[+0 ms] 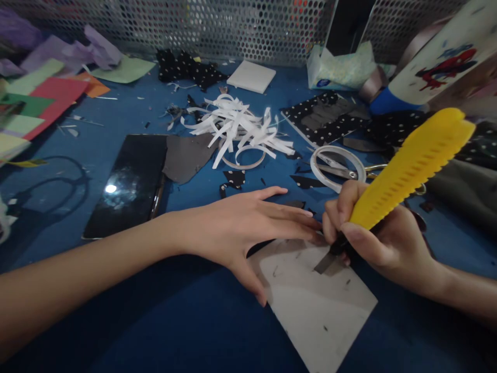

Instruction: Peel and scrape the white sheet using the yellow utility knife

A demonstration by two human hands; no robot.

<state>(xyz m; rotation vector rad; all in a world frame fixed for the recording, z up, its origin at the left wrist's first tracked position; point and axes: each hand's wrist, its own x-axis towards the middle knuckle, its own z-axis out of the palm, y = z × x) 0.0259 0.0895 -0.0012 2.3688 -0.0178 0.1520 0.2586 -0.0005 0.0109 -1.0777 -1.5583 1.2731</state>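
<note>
From afar I see the left hand [244,220], fingers spread, on the upper-left of a flat, off-white, four-sided card [310,316] just below both hands; the right hand [388,248] — clamped round a yellow plastic cutter [407,171] — angles its long axis down-left, grey metal blade [325,263] over the card.

Matt card [310,316], ridged plastic cutter handle [407,168], metal blade [325,263], glossy phone screen [132,171].

- Looks forward and down from the person's head.
- Faces across the table [155,316] to the mesh [240,31] at the back.
- Sits near, catching the left hand [240,220] and right hand [402,246] just below mid-view.
</note>
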